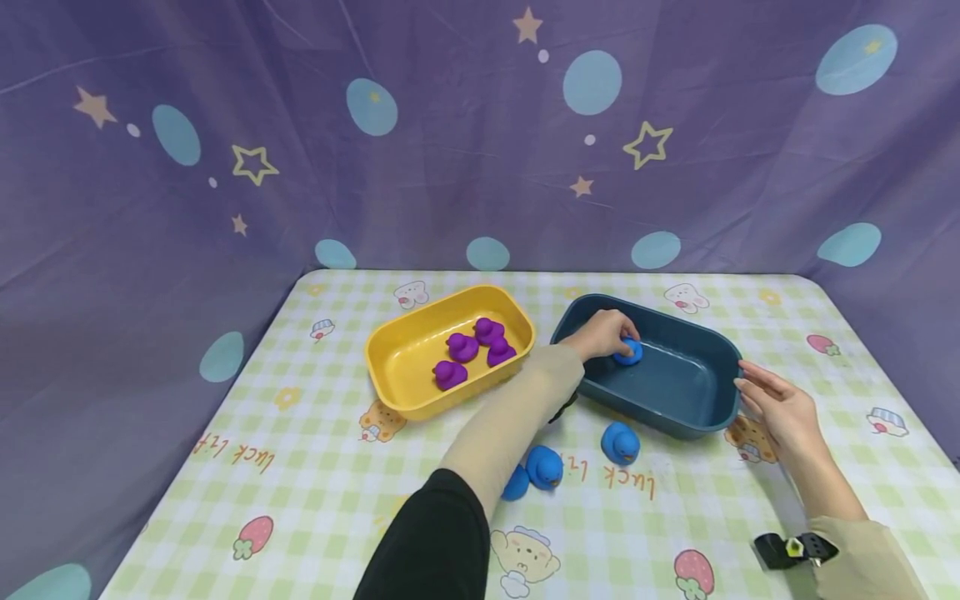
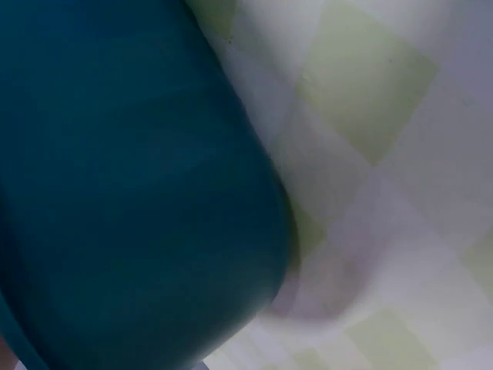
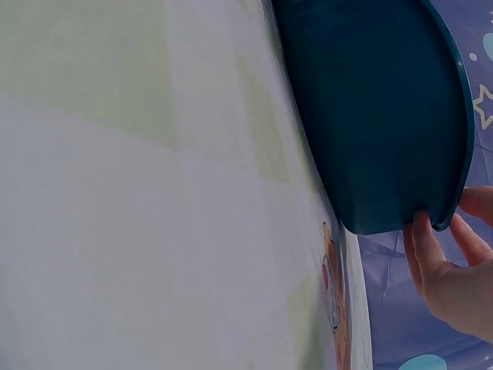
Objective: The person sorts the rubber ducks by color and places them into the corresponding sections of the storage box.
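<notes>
Inside the dark blue tray (image 1: 675, 379), at left, the left hand (image 1: 603, 333) grasps a blue duck (image 1: 632, 353), three loose ducks (image 1: 620, 443) lying nearer, the right hand (image 1: 787, 417) pinching the tray at its right end.

- Close before my wrist, the smooth wall of a dark teal tub (image 2: 146, 185) fills the left side.
- Its rim (image 2: 17, 341) slants across the lower left corner, beside a brownish sliver too small for me to name.
- Right of it I see green-and-white checked cloth (image 2: 370, 85), softly shadowed.
</notes>
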`<state>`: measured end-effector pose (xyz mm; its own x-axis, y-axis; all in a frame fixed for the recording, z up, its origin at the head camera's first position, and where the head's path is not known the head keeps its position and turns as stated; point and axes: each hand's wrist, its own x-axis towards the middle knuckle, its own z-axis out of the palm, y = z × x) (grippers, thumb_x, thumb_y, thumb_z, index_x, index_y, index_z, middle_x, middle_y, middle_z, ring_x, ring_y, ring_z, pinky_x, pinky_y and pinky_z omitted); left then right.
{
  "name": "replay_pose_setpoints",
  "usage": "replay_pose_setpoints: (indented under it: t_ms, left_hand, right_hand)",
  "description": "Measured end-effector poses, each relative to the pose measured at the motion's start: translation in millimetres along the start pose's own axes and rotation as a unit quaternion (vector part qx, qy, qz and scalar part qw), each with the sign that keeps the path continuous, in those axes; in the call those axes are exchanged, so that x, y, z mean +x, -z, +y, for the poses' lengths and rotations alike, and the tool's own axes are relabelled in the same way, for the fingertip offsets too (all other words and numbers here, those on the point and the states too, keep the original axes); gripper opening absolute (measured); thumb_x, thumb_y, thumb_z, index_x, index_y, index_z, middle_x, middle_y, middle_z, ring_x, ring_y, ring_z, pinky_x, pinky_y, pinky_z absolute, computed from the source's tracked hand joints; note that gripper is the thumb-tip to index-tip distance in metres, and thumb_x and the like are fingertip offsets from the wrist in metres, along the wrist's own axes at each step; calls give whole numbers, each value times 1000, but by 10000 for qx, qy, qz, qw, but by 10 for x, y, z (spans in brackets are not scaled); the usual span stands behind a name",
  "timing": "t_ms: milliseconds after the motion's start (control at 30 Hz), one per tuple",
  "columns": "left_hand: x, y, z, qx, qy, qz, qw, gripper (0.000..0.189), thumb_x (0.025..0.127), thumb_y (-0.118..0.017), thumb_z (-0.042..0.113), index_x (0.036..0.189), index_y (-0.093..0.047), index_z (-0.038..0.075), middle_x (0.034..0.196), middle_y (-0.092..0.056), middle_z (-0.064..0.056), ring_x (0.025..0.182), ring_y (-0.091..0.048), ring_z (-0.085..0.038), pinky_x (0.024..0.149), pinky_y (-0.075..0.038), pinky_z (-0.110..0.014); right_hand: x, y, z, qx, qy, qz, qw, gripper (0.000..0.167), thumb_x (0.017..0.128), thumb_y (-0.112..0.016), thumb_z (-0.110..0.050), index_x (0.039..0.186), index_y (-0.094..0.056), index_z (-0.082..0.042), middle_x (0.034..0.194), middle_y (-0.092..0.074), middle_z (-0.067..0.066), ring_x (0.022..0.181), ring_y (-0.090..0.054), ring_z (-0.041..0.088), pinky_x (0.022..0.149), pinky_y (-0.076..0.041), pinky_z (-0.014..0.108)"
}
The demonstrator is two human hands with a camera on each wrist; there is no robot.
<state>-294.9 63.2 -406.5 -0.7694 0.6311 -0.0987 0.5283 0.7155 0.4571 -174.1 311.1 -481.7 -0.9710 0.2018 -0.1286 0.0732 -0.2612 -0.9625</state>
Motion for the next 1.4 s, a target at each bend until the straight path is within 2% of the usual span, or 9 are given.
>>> replay_pose_setpoints:
  t_ms: [167,333,567,800,1067,1200,1400]
  left_hand:
    - [-53,33,-10,-215,-27,22,9998,23,79,-67,17,101,-67,13,97,-64,1,90,-55,-7,71,-42,-11]
    - [-124,91,-5,-432,-112,-15,9990,23,79,-67,18,101,-67,13,96,-64,1,88,-55,-7,69,-42,-12]
    - [-229,130,6,-456,-312,-33,9985,23,80,-65,20,102,-67,14,95,-64,3,86,-54,-4,68,-41,-10]
    - [-394,162,40,-592,-499,-10,9970,24,82,-63,20,104,-66,12,100,-62,1,88,-56,-5,68,-41,-7]
    - [-569,203,75,-535,-891,303,9941,24,82,-63,21,104,-66,11,97,-60,0,89,-56,-10,71,-40,-7]
    - [-666,223,93,-661,-1119,467,9904,25,82,-63,21,104,-66,10,95,-60,-3,87,-56,-11,70,-41,-7]
    - [-811,250,111,-753,-1424,576,9853,24,81,-64,19,103,-66,10,94,-60,1,86,-56,-12,74,-44,-10]
  right_hand:
    - [-7,-3,16,36,-28,-16,10000,40,75,-70,-14,113,-62,-17,102,-58,-11,91,-57,-3,73,-47,13]
    - [11,21,42,140,-127,83,9998,47,73,-72,-15,118,-58,-14,106,-53,-8,91,-57,-4,73,-47,12]
    - [15,26,31,170,-187,54,9997,50,73,-72,-15,120,-56,-14,108,-51,-8,91,-57,-5,74,-46,12]
    - [25,33,20,179,-249,85,9995,52,71,-74,-17,120,-57,-15,107,-53,-9,91,-57,-5,74,-46,12]
    - [26,25,28,230,-230,115,9994,50,71,-73,-15,119,-58,-14,105,-54,-8,90,-57,-4,73,-47,12]
    - [27,27,23,213,-235,98,9994,52,70,-74,-16,119,-58,-15,105,-55,-9,90,-57,-5,73,-47,12]
    - [34,25,16,187,-232,142,9995,51,70,-74,-16,119,-58,-15,104,-55,-10,90,-57,-5,73,-47,12]
